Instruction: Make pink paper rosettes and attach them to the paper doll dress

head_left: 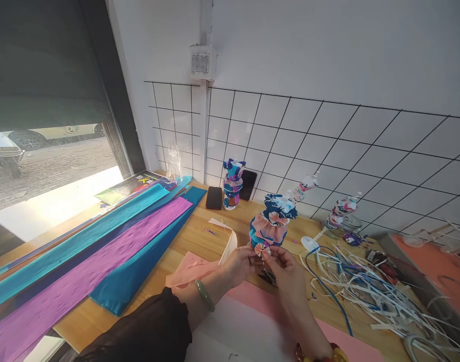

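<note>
A mannequin-like figure [270,229], dressed in pleated pink, teal and navy crepe paper, stands in front of me. At its lower front is a small pleated peach paper rosette [262,250]. My left hand [240,266] is closed at the figure's lower left side, its fingertips against the rosette's edge. From the other side, my right hand [286,269] pinches the rosette between thumb and fingers. Another rosette of the same kind [278,219] sits higher on the figure. My fingers hide the figure's base.
Teal, purple and blue paper strips [139,241] lie at left beside peach paper [192,269]. Behind stand another dressed figure [233,183] and a phone [214,198]. Tangled white and blue strips [358,286] and an orange-topped box [437,266] are at right. A wire grid [275,130] backs the table.
</note>
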The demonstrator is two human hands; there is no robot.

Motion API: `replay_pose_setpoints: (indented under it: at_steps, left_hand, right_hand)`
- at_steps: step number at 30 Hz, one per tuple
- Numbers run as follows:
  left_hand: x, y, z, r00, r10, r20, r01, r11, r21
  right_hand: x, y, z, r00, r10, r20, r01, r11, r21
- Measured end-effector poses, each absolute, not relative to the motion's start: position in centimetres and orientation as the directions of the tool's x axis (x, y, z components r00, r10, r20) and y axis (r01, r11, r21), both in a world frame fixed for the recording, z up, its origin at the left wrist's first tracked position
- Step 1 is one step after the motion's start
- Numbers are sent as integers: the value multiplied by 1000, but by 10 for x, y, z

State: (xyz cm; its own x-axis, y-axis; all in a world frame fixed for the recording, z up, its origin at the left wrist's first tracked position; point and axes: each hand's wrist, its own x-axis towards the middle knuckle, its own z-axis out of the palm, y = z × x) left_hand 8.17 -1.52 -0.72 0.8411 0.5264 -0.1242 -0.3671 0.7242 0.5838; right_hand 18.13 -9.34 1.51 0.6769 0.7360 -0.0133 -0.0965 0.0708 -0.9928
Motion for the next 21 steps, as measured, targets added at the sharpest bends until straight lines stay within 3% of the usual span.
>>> replay_pose_setpoints:
  at_steps: [16, 21]
  left_hand:
    - [80, -19, -9, 840, 540, -61, -411, 704, 579]
    - [83, -20, -12, 808, 588, -31, -440, 639, 631]
  right_hand:
    - [183, -91, 11, 682, 731, 17, -82, 100, -992]
    - [181, -90, 11, 679, 735, 10, -87, 95, -992]
